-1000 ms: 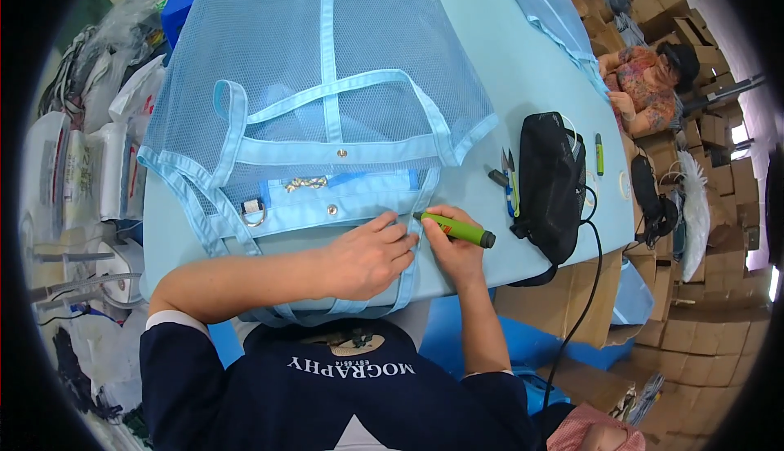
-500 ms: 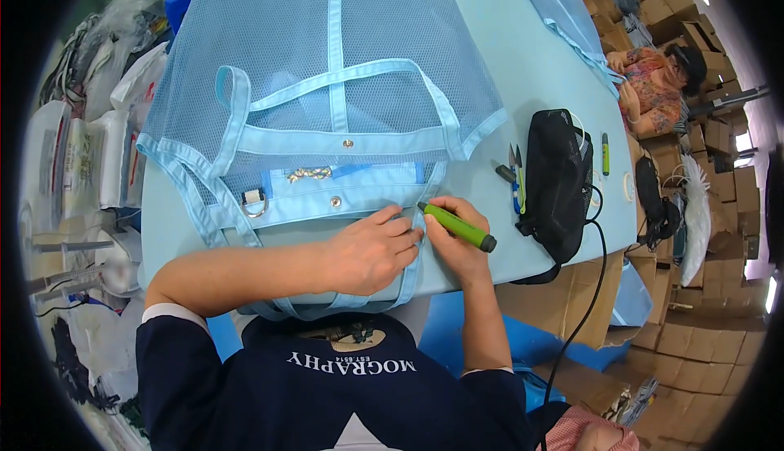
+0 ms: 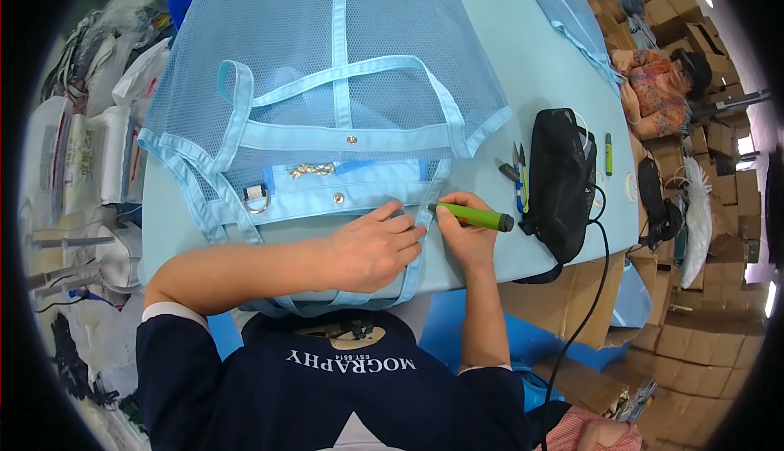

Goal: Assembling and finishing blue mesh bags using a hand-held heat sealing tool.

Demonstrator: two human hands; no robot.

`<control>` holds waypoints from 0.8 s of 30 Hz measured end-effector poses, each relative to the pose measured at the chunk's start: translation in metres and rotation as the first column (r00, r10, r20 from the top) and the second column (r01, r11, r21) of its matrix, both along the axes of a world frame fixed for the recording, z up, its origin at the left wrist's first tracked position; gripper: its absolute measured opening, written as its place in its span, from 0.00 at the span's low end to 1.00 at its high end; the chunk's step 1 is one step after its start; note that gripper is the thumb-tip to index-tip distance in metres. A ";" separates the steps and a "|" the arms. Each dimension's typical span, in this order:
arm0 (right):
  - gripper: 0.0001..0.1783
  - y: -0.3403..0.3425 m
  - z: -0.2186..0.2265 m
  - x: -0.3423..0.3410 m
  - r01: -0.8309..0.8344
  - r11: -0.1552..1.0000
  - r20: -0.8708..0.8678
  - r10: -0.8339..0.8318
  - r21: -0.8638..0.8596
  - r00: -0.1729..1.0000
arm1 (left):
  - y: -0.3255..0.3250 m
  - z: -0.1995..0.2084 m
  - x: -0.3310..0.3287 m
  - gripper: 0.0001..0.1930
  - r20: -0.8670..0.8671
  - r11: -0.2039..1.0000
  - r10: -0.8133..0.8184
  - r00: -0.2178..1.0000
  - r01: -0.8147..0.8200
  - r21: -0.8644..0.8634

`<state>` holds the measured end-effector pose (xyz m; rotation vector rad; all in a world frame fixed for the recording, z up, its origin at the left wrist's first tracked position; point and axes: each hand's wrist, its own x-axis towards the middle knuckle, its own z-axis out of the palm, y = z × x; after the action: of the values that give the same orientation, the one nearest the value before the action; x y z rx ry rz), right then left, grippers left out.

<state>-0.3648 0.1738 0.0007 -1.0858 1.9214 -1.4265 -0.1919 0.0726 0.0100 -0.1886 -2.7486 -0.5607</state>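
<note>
A light blue mesh tote bag (image 3: 286, 138) lies spread on the table, with fabric bands, handles, metal snaps (image 3: 339, 198) and a D-ring (image 3: 257, 204) near its opening. My left hand (image 3: 376, 251) rests by the bag's lower edge, its fingers apart and the tips beside a strap (image 3: 415, 265) that runs toward me. Just right of that strap, my right hand (image 3: 469, 240) grips a thick green marker (image 3: 482, 217). The marker's tip end points left at the strap; whether it touches the fabric cannot be made out. A braided cord (image 3: 313, 170) shows inside the opening.
To the right lie a black mesh pouch (image 3: 559, 182), thread snips (image 3: 521, 177), a dark cap (image 3: 509, 171) and another green marker (image 3: 608, 153). Folded blue fabric (image 3: 567, 14) is at the far right. A person (image 3: 657, 96) sits beyond the table; a black cable (image 3: 584, 312) hangs off the edge.
My right hand has shifted slightly right, drawing the marker away from the strap and turning it flatter. My left hand stays nearly in place. The view has shifted slightly.
</note>
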 end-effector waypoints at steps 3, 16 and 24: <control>0.08 0.000 0.001 0.003 -0.017 1.000 -0.004 0.017 -0.013 1.000 | 0.001 0.000 0.000 0.20 0.003 1.000 -0.003 1.000 0.003 -0.005; 0.07 0.000 0.002 0.004 0.006 1.000 0.017 -0.006 -0.011 1.000 | 0.001 -0.001 0.000 0.20 0.011 1.000 -0.008 1.000 0.008 0.003; 0.06 0.003 -0.003 0.002 -0.025 0.999 -0.035 0.024 -0.042 0.999 | 0.001 0.003 -0.003 0.14 -0.073 0.999 -0.016 0.997 0.019 0.042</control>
<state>-0.3623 0.1766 -0.0020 -1.1572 1.9032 -1.4506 -0.1951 0.0733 0.0130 -0.2181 -2.6652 -0.6043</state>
